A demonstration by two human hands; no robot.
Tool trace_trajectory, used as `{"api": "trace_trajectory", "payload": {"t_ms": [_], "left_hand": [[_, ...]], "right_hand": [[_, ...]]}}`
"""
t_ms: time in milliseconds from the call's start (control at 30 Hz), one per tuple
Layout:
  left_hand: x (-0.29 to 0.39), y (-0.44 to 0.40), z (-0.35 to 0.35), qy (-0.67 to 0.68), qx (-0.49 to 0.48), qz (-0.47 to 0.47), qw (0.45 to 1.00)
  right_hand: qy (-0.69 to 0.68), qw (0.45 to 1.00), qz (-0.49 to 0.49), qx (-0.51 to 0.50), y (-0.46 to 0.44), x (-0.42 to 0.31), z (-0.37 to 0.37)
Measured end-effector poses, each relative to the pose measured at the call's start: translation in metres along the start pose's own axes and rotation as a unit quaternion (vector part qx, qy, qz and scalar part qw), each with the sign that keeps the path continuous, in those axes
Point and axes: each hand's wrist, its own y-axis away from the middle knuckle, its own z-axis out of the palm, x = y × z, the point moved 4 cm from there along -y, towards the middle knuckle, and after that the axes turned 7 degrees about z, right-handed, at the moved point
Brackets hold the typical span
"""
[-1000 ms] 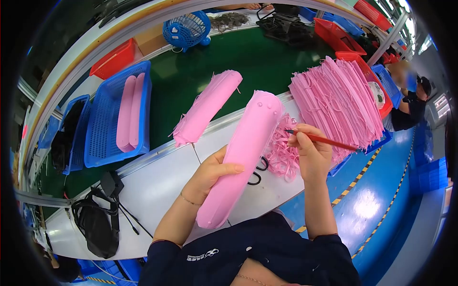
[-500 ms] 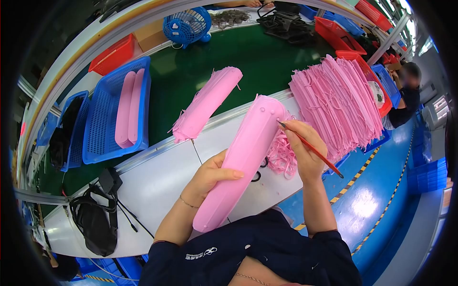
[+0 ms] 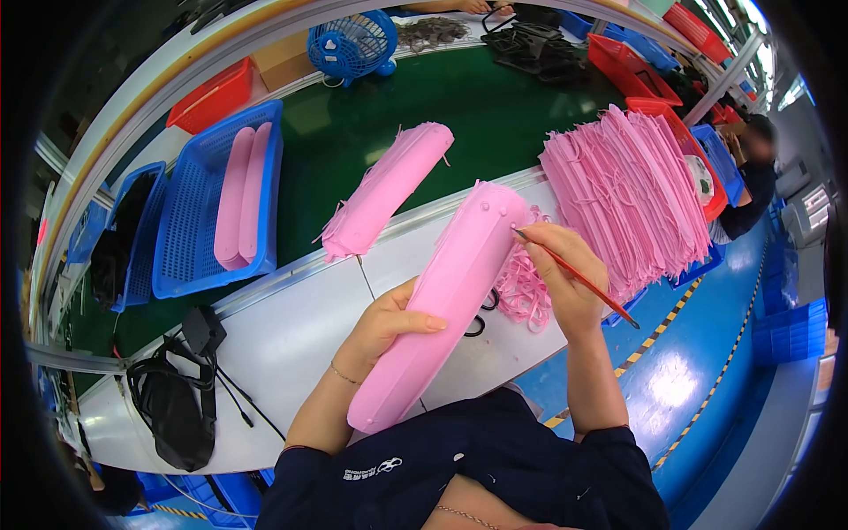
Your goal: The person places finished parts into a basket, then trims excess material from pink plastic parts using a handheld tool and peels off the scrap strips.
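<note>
A long pink fabric bundle (image 3: 442,309) slants in front of me, with small round bumps near its upper end. My left hand (image 3: 386,325) is wrapped round its lower half, thumb on top. Between the fingers of my right hand (image 3: 565,274) is a thin red pen-like tool (image 3: 583,281), its dark tip at the bundle's upper right edge. Behind the bundle, black scissor handles (image 3: 477,325) show in part, beside a heap of pink strips (image 3: 526,296). Another pink bundle (image 3: 389,190) with frayed edges lies farther back, across the edge of the green surface.
A large pink stack (image 3: 623,199) stands at the right. Two pink pieces (image 3: 240,199) lie in a blue basket (image 3: 185,230) at the left. A black bag (image 3: 181,415) and cables lie at the lower left. A blue fan (image 3: 352,46) stands behind; a co-worker (image 3: 751,181) is at the far right.
My right hand has moved left and brought the tool's tip to the bundle's upper edge. The bundle has shifted slightly down and turned a little in my left hand.
</note>
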Motion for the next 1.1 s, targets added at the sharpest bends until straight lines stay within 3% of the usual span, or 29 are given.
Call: {"api": "trace_trajectory", "payload": {"t_ms": [300,400,733,800,833,867,900,933,1000,1100], "left_hand": [[-0.003,0.003,-0.006,-0.002,0.003,-0.003,1.000],[-0.001,0.005,-0.003,0.025,-0.007,-0.009,1.000],[-0.012,0.008,-0.003,0.146,-0.028,-0.045,0.988],[-0.014,0.010,-0.003,0.152,-0.014,-0.034,0.988],[-0.014,0.010,-0.004,0.155,-0.015,-0.034,0.987],[-0.013,0.008,-0.008,0.117,0.000,-0.019,0.993],[-0.012,0.009,-0.012,0.078,0.017,-0.006,0.997],[-0.011,0.008,-0.013,0.076,0.019,-0.008,0.997],[-0.007,0.001,-0.013,-0.108,0.005,0.029,0.994],[-0.009,-0.001,-0.005,-0.111,-0.021,0.028,0.993]], "right_hand": [[0.234,0.948,-0.207,-0.056,0.000,-0.017,0.010],[0.263,0.924,-0.267,-0.070,0.002,-0.014,0.009],[0.233,0.900,-0.335,-0.152,-0.001,-0.012,-0.007],[0.206,0.953,-0.199,0.096,-0.010,0.017,-0.034],[0.208,0.953,-0.199,0.094,-0.013,0.027,-0.038],[0.034,0.985,-0.010,0.167,-0.020,0.051,-0.052],[-0.142,0.946,0.184,0.227,-0.016,0.075,-0.056],[-0.145,0.945,0.186,0.228,-0.007,0.074,-0.048],[-0.282,0.910,0.297,0.060,0.015,0.068,-0.005],[-0.274,0.925,0.261,0.028,0.023,0.046,0.019]]}}
